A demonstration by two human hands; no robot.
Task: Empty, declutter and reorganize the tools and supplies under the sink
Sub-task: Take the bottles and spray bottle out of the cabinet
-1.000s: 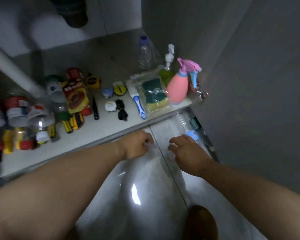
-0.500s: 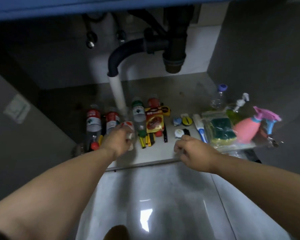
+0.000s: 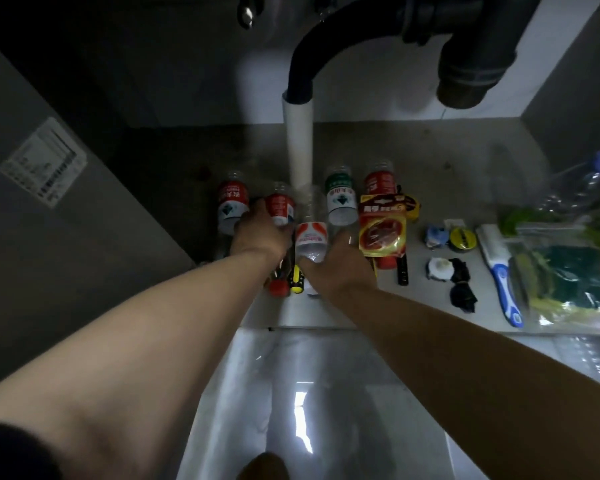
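Several plastic bottles lie in a row on the cabinet floor (image 3: 357, 315) under the sink, around a white drain pipe (image 3: 298, 150). My left hand (image 3: 258, 233) reaches in and curls round the lower part of a red-labelled bottle (image 3: 280, 207). Beside it, my right hand (image 3: 338, 266) wraps round the near end of a clear bottle with a red and white label (image 3: 311, 239). Another red-labelled bottle (image 3: 232, 206) lies left of my hands. A green-labelled bottle (image 3: 341, 199) and a red one (image 3: 380, 183) lie to the right.
An orange packet (image 3: 381, 227), a yellow tape measure (image 3: 412, 206) and a black pen-like tool (image 3: 403, 273) lie right of the bottles. Farther right are small caps and rolls (image 3: 462, 239), a blue and white brush (image 3: 503, 271), bagged sponges (image 3: 568, 285) and a blue-capped bottle (image 3: 587, 181). Screwdrivers (image 3: 296, 284) lie under my wrists.
My view swung left and closer to the cabinet. Both hands left the floor tile, reached into the cabinet and closed round bottles beside the white pipe.
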